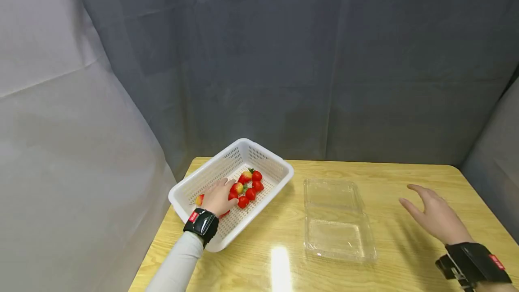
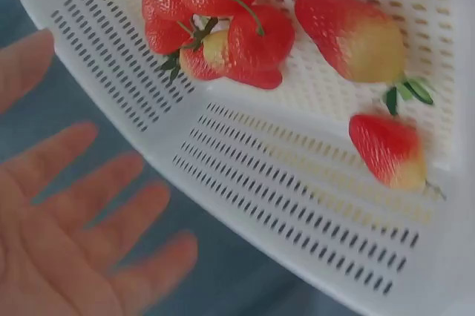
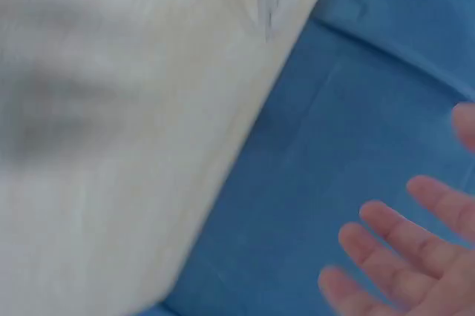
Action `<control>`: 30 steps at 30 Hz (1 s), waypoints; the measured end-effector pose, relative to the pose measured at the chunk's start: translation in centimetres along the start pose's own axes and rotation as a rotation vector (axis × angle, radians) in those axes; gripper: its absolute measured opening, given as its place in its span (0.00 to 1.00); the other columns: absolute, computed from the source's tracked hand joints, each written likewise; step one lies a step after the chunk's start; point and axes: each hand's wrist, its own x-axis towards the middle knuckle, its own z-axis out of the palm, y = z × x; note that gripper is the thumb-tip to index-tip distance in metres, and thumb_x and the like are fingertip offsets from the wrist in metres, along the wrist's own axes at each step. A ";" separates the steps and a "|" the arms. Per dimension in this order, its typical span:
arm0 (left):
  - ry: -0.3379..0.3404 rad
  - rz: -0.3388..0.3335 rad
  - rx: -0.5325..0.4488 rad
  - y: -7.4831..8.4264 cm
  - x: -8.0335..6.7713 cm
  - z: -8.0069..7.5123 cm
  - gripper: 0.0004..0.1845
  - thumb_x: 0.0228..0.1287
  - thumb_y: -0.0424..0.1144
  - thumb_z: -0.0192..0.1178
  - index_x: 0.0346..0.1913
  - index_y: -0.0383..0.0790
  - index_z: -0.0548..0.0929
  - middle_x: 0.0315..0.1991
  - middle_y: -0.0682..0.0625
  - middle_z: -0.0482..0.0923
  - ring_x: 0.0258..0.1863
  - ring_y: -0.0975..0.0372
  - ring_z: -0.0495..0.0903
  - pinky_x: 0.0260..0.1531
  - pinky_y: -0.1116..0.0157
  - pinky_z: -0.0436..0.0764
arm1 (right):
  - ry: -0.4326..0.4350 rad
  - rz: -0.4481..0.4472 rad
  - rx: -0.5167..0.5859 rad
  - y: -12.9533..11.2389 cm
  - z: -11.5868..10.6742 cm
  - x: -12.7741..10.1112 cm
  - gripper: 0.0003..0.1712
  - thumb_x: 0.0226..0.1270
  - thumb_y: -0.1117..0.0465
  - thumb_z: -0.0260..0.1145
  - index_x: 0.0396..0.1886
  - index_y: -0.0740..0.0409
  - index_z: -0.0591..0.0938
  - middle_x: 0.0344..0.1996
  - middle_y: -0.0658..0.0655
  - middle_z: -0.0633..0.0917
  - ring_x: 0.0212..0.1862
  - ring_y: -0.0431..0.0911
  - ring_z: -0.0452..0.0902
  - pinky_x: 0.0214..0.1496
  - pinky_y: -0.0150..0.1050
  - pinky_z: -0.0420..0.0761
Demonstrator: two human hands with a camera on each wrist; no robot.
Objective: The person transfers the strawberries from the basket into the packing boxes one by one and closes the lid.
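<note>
A white perforated basket stands on the left of the table with several red and yellow strawberries and several small red cherry-like fruits in it. In the head view my left hand is over the basket, overlapping some of the fruit. Its fingers are spread and nothing shows in the palm in the left wrist view. My right hand hovers over the right side of the table, fingers relaxed and holding nothing. Between the hands lies a clear plastic clamshell box, opened flat.
The wooden table ends at a grey cloth backdrop. A pale cloth hangs at the left side and a grey one at the right. Wristbands sit on both wrists.
</note>
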 end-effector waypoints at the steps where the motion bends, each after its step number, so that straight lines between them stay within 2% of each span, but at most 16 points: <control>1: -0.018 0.022 -0.023 0.0 0.6 0.2 0.28 0.51 0.43 0.65 0.57 0.38 0.74 0.55 0.40 0.72 0.54 0.47 0.71 0.53 0.47 0.68 | -0.012 0.015 0.029 -0.1 0.4 0.1 0.39 0.67 0.44 0.51 0.61 0.75 0.61 0.51 0.80 0.67 0.49 0.72 0.63 0.42 0.62 0.68; 5: -0.134 0.061 -0.094 0.0 3.1 1.3 0.24 0.48 0.35 0.67 0.50 0.31 0.77 0.45 0.40 0.78 0.45 0.52 0.76 0.48 0.58 0.73 | -0.076 0.069 0.108 -0.5 2.5 0.0 0.35 0.67 0.49 0.54 0.56 0.80 0.65 0.44 0.78 0.73 0.44 0.69 0.70 0.38 0.54 0.75; 8: -0.212 0.018 -0.119 0.2 4.7 2.9 0.20 0.43 0.30 0.69 0.43 0.29 0.80 0.39 0.41 0.79 0.39 0.53 0.76 0.41 0.60 0.75 | -0.133 0.100 0.148 -0.8 4.5 -0.3 0.36 0.66 0.49 0.55 0.54 0.81 0.67 0.40 0.75 0.76 0.41 0.65 0.73 0.37 0.50 0.76; 10: -0.243 -0.016 -0.106 -0.7 6.4 5.4 0.16 0.40 0.28 0.69 0.37 0.30 0.80 0.32 0.43 0.78 0.32 0.54 0.74 0.33 0.61 0.74 | -0.168 0.131 0.177 -1.1 5.7 -0.6 0.37 0.65 0.47 0.55 0.52 0.82 0.68 0.38 0.72 0.78 0.40 0.63 0.74 0.37 0.48 0.76; 11: -0.235 -0.013 -0.093 -1.0 6.8 6.2 0.14 0.40 0.28 0.68 0.35 0.31 0.80 0.30 0.44 0.77 0.30 0.55 0.73 0.31 0.61 0.73 | -0.178 0.146 0.189 -1.2 6.3 -0.7 0.37 0.65 0.47 0.55 0.52 0.82 0.69 0.37 0.71 0.78 0.39 0.62 0.75 0.36 0.48 0.76; 13: -0.212 0.013 -0.083 -3.6 8.9 10.7 0.12 0.37 0.30 0.69 0.29 0.35 0.80 0.26 0.48 0.74 0.25 0.58 0.70 0.24 0.63 0.70 | -0.191 0.175 0.208 -1.5 7.4 -1.1 0.36 0.65 0.49 0.55 0.51 0.83 0.69 0.36 0.70 0.79 0.39 0.61 0.75 0.36 0.48 0.76; 14: -0.188 0.047 -0.074 -5.0 9.8 13.0 0.11 0.35 0.30 0.70 0.26 0.37 0.79 0.23 0.49 0.72 0.23 0.58 0.67 0.21 0.64 0.68 | -0.191 0.191 0.219 -1.6 7.8 -1.2 0.34 0.65 0.50 0.56 0.50 0.83 0.70 0.36 0.70 0.79 0.39 0.60 0.75 0.36 0.48 0.76; 15: -0.192 0.049 -0.067 -5.8 10.4 14.3 0.12 0.34 0.31 0.71 0.25 0.38 0.79 0.23 0.50 0.73 0.23 0.59 0.68 0.21 0.64 0.68 | -0.191 0.206 0.234 -1.7 8.2 -1.4 0.33 0.65 0.51 0.56 0.50 0.82 0.70 0.37 0.71 0.79 0.39 0.60 0.76 0.36 0.48 0.76; 16: -0.184 0.052 -0.068 -6.3 10.5 15.2 0.12 0.33 0.31 0.71 0.24 0.41 0.79 0.22 0.51 0.74 0.22 0.59 0.68 0.20 0.64 0.69 | -0.196 0.225 0.263 -1.9 8.5 -1.5 0.33 0.65 0.51 0.56 0.50 0.82 0.71 0.37 0.71 0.79 0.38 0.59 0.76 0.36 0.47 0.76; 17: -0.179 0.057 -0.077 -6.3 10.2 15.4 0.11 0.32 0.30 0.71 0.22 0.41 0.79 0.22 0.51 0.74 0.22 0.59 0.69 0.20 0.64 0.69 | -0.193 0.243 0.292 -2.0 8.9 -1.6 0.32 0.65 0.52 0.56 0.50 0.82 0.71 0.36 0.71 0.79 0.37 0.57 0.77 0.35 0.46 0.77; 18: -0.200 0.033 -0.095 -6.2 10.2 15.7 0.12 0.31 0.29 0.72 0.20 0.41 0.79 0.20 0.51 0.75 0.21 0.59 0.70 0.19 0.64 0.70 | -0.193 0.262 0.327 -2.2 9.2 -1.7 0.31 0.65 0.52 0.56 0.50 0.81 0.71 0.36 0.70 0.80 0.35 0.55 0.78 0.34 0.45 0.78; 21: -0.226 -0.043 -0.119 -2.7 6.8 11.0 0.10 0.33 0.26 0.71 0.22 0.38 0.81 0.21 0.48 0.77 0.25 0.56 0.74 0.23 0.63 0.73 | -0.190 0.317 0.419 -2.6 9.8 -2.0 0.30 0.65 0.53 0.57 0.49 0.80 0.72 0.32 0.65 0.81 0.30 0.49 0.79 0.31 0.40 0.78; 23: -0.206 -0.044 -0.138 -0.9 4.7 8.3 0.09 0.36 0.25 0.69 0.25 0.34 0.82 0.21 0.48 0.77 0.26 0.55 0.75 0.24 0.65 0.73 | -0.174 0.335 0.448 -2.7 10.2 -2.2 0.27 0.65 0.56 0.57 0.48 0.80 0.73 0.27 0.60 0.81 0.26 0.46 0.77 0.29 0.38 0.76; 25: -0.189 -0.043 -0.167 0.4 3.3 6.4 0.09 0.39 0.24 0.68 0.28 0.31 0.82 0.20 0.50 0.74 0.28 0.54 0.75 0.23 0.68 0.71 | -0.158 0.344 0.446 -2.8 10.6 -2.3 0.23 0.64 0.59 0.57 0.47 0.79 0.74 0.23 0.56 0.81 0.23 0.44 0.75 0.27 0.37 0.73; 27: -0.180 -0.032 -0.174 0.8 2.8 5.7 0.10 0.40 0.25 0.68 0.30 0.31 0.82 0.20 0.50 0.74 0.28 0.55 0.75 0.23 0.69 0.70 | -0.135 0.348 0.446 -2.9 10.8 -2.5 0.21 0.63 0.62 0.57 0.45 0.78 0.75 0.19 0.55 0.79 0.21 0.44 0.73 0.25 0.36 0.71; 30: -0.183 -0.035 -0.178 0.0 3.7 6.7 0.11 0.35 0.25 0.70 0.27 0.33 0.82 0.22 0.49 0.75 0.27 0.55 0.75 0.24 0.67 0.73 | -0.103 0.348 0.448 -3.0 11.0 -2.7 0.19 0.61 0.64 0.57 0.44 0.78 0.76 0.16 0.54 0.78 0.20 0.44 0.72 0.23 0.34 0.68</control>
